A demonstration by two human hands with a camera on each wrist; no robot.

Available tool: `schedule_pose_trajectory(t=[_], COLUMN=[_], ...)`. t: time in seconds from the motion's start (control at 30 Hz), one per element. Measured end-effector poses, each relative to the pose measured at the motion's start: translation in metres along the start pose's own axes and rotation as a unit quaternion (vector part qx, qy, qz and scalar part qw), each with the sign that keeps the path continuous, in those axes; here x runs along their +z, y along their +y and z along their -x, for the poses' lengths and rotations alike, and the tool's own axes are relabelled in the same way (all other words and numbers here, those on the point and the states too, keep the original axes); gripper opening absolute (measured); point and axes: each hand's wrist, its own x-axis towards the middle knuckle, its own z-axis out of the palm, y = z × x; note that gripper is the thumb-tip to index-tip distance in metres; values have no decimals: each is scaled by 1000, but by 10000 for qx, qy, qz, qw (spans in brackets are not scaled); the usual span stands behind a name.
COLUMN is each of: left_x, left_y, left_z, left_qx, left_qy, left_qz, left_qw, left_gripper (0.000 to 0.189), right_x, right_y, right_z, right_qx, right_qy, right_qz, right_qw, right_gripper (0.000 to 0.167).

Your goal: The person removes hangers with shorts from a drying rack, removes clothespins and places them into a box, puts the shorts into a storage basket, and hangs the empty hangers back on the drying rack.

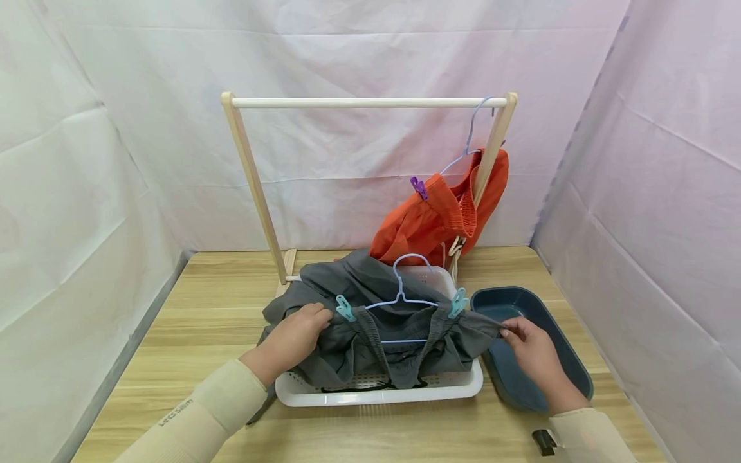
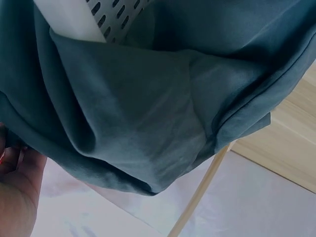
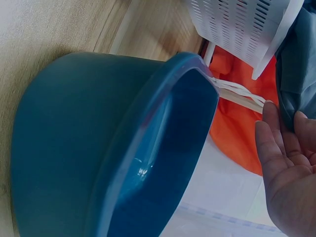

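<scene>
1. Nearest, two cream sleeves (image 1: 193, 415) slant inward from 8 and 4 o'clock, clock read from the basket's middle in the head view, so the person's arms straddle the work.
2. The white basket (image 1: 379, 399) sits squarely before the person, likely as a rest for the grey garment (image 1: 399, 360), which lies over it and spills past its 9 o'clock side.
3. At 9 o'clock the left hand (image 1: 301, 331) is bent palm-down over the cloth, fingers curled into its edge; it appears to grip a fold (the fingertips are partly buried, so how tightly one cannot tell).
4. At 3 o'clock the right hand (image 1: 529, 350) pinches a drawn-out corner between thumb and fingers, a narrow hold. The wrist view shows its other fingers reaching loosely past the cloth. The two hands, set at opposite ends, seem to pull the waist wide and flat.
5. Beneath that right hand stands the blue tub (image 1: 515, 384), just beside the basket.
6. The hanger (image 1: 401, 276) lies across the waist, hook toward 12; teal clips (image 1: 345, 308) sit near both its ends, presumably to stop the cloth slipping.
7. Farther, at 1 o'clock, the red garment (image 1: 422, 218) hangs from the rack (image 1: 347, 103), a purple clip (image 1: 419, 187) on its waistband.
</scene>
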Motion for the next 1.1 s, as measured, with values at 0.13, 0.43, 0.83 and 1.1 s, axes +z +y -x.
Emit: schedule_pose_trajectory(t=[0.13, 0.43, 0.83, 1.1], left_x=[-1, -7, -6, -4], left_y=[-1, 3, -1, 1], left_z=[0, -1, 5, 10], left_qx=[63, 77, 122, 234], left_qy=[84, 177, 340, 702], left_qz=[134, 161, 136, -57], left_qw=[9999, 9997, 9993, 9972], left_gripper=[11, 11, 10, 14], right_x=[0, -3, 0, -1], right_y=[0, 0, -4, -8], right_z=[0, -2, -1, 0], right_qx=[-13, -176, -250, -207], right_qy=[-19, -46, -74, -201], right_qz=[29, 171, 162, 237], right_qw=[10000, 9997, 9995, 9993], right_gripper=[9, 10, 10, 15])
